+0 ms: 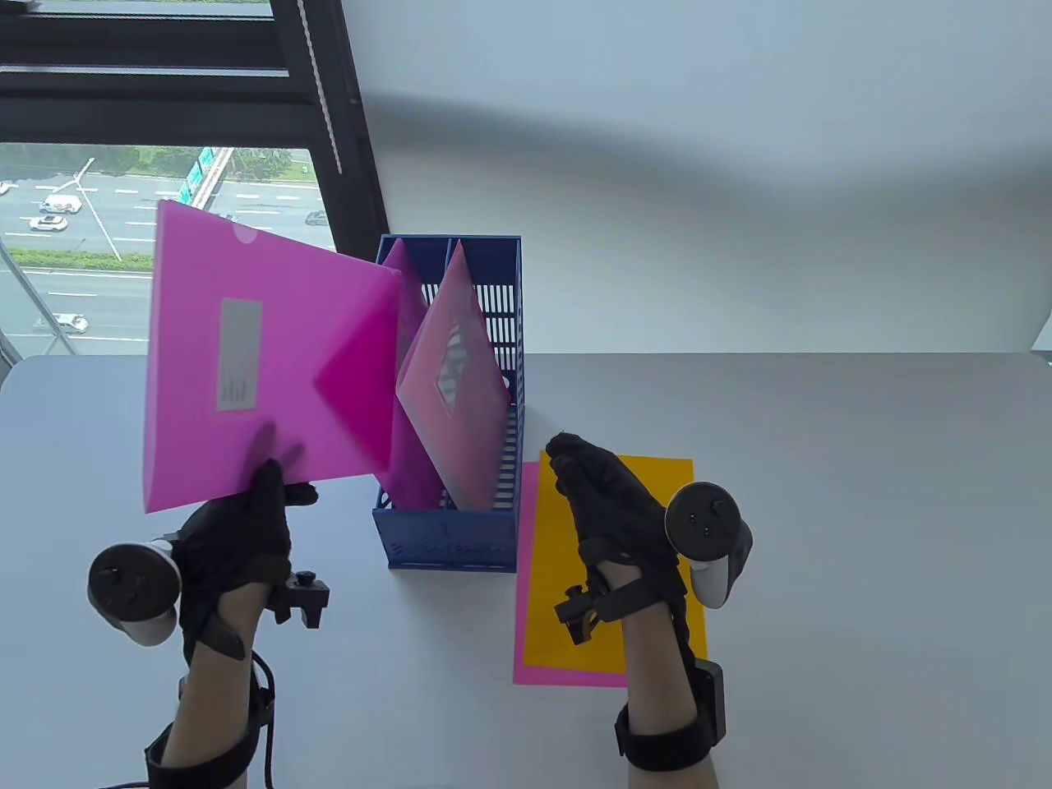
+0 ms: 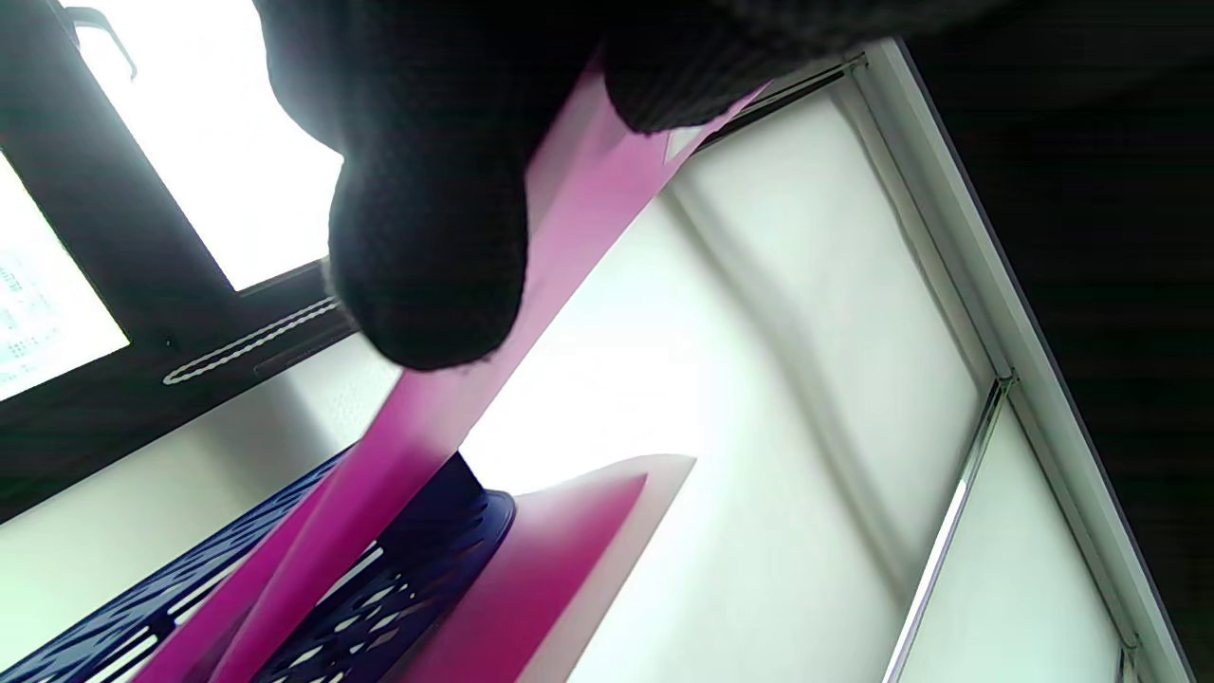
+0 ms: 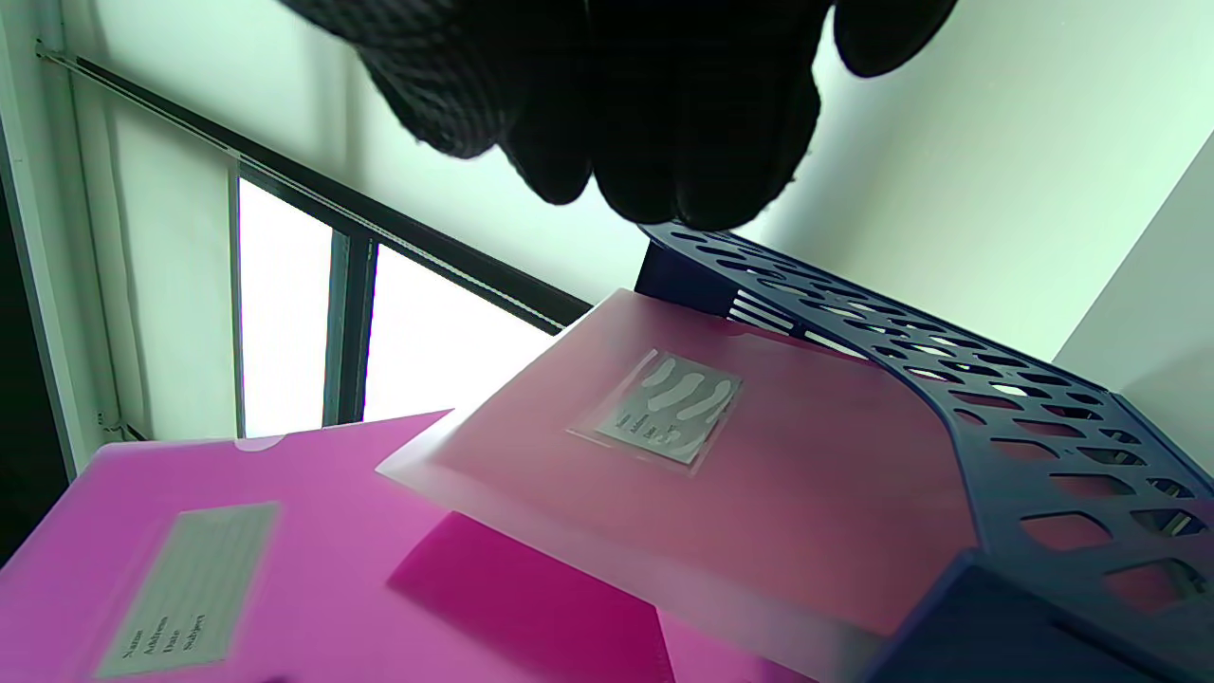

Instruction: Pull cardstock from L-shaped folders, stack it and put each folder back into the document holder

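Observation:
My left hand (image 1: pixel 275 485) pinches the bottom edge of a translucent pink L-shaped folder (image 1: pixel 246 362) with a grey label and holds it upright in the air, left of the blue document holder (image 1: pixel 448 534). The folder's right corner overlaps the holder's left side. Two folders stand tilted in the holder: a pink one (image 1: pixel 408 271) and a frosted pinkish one (image 1: pixel 456 386). My right hand (image 1: pixel 575 468) hovers with loosely curled fingers over an orange cardstock sheet (image 1: pixel 612 592) that lies on a pink sheet (image 1: pixel 526 575); it holds nothing. The left wrist view shows my thumb (image 2: pixel 427 285) on the folder (image 2: pixel 569 218).
The holder (image 3: pixel 1043 455) stands at the middle of the grey table (image 1: pixel 863 534), with the cardstock stack just right of its near end. A window (image 1: pixel 99 205) and dark frame are behind on the left, a white wall (image 1: pixel 699 164) behind the table.

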A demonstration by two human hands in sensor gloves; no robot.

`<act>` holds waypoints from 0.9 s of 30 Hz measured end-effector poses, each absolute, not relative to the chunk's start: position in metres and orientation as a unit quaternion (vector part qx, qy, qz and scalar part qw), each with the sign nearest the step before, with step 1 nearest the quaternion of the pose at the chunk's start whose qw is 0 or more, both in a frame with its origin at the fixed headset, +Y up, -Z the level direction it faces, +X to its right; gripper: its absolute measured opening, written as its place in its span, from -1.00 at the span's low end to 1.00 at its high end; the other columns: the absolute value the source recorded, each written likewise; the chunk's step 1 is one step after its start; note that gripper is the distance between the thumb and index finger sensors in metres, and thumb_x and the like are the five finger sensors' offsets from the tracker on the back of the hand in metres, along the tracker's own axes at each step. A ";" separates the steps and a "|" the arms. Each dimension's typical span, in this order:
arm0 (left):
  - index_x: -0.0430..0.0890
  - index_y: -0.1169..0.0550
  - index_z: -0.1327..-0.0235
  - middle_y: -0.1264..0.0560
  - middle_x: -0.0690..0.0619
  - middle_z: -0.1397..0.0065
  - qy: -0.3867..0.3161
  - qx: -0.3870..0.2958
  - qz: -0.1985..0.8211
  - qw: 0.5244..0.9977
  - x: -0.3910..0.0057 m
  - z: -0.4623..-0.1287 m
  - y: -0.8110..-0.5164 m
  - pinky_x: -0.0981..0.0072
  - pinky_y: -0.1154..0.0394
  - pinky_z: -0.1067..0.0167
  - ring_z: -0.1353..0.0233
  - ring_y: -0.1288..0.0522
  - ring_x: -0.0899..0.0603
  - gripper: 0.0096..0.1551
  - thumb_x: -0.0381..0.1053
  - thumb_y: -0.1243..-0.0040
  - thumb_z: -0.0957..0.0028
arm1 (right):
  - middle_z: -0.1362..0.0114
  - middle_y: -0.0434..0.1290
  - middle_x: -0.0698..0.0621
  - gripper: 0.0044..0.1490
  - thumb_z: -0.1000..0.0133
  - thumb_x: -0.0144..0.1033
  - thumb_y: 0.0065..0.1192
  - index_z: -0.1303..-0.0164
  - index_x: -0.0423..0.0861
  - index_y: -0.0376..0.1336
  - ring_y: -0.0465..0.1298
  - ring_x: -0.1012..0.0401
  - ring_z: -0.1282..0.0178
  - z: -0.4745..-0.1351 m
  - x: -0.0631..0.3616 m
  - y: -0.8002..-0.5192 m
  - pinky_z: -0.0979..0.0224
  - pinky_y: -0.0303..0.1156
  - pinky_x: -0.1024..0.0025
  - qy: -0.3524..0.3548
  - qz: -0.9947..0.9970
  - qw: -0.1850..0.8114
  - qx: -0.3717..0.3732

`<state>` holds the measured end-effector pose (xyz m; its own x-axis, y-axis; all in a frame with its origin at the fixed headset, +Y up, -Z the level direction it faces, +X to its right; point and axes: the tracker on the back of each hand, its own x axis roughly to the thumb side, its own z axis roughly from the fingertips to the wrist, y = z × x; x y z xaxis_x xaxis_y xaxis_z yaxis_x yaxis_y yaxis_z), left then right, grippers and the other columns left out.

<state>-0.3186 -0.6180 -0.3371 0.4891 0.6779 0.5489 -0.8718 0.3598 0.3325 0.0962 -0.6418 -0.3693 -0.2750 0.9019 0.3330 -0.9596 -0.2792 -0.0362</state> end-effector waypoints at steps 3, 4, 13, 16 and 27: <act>-0.27 -0.36 -0.54 -0.54 -0.23 -0.31 -0.160 0.260 0.462 0.833 -0.306 -0.349 -0.633 -0.08 -0.45 -0.42 0.05 -0.79 -0.22 -0.38 -0.05 -0.11 -0.27 | -0.50 0.43 0.04 -0.47 -0.35 0.06 0.21 -0.49 0.12 0.32 0.50 0.11 -0.29 -0.370 0.095 -0.643 -0.66 0.10 -0.08 -0.112 0.791 0.589 0.125; -0.27 -0.37 -0.53 -0.54 -0.24 -0.30 -0.158 0.253 0.463 0.834 -0.303 -0.353 -0.639 -0.08 -0.45 -0.41 0.06 -0.79 -0.22 -0.38 -0.05 -0.11 -0.27 | -0.49 0.43 0.04 -0.47 -0.35 0.06 0.21 -0.49 0.12 0.32 0.50 0.11 -0.29 -0.370 0.095 -0.643 -0.66 0.10 -0.08 -0.111 0.791 0.589 0.125; -0.31 -0.46 -0.45 -0.60 -0.23 -0.22 -0.121 0.213 0.446 0.861 -0.293 -0.371 -0.676 -0.09 -0.49 -0.34 0.15 -0.79 -0.21 -0.43 -0.05 -0.13 -0.27 | -0.50 0.43 0.03 -0.46 -0.35 0.07 0.20 -0.49 0.11 0.32 0.50 0.10 -0.29 -0.371 0.092 -0.644 -0.66 0.10 -0.09 -0.104 0.792 0.588 0.129; -0.31 -0.47 -0.44 -0.60 -0.23 -0.21 -0.116 0.208 0.450 0.861 -0.295 -0.372 -0.679 -0.10 -0.49 -0.32 0.16 -0.79 -0.21 -0.42 -0.03 -0.13 -0.26 | -0.49 0.43 0.03 -0.46 -0.35 0.08 0.20 -0.49 0.10 0.32 0.49 0.10 -0.29 -0.371 0.092 -0.645 -0.66 0.09 -0.09 -0.100 0.791 0.590 0.129; -0.28 -0.50 -0.42 -0.62 -0.18 -0.19 -0.109 0.211 0.467 0.852 -0.303 -0.372 -0.679 -0.14 -0.48 -0.28 0.20 -0.77 -0.21 -0.44 0.00 -0.12 -0.27 | -0.49 0.43 0.02 -0.46 -0.35 0.07 0.20 -0.49 0.10 0.32 0.49 0.09 -0.29 -0.371 0.089 -0.646 -0.65 0.09 -0.09 -0.093 0.794 0.586 0.130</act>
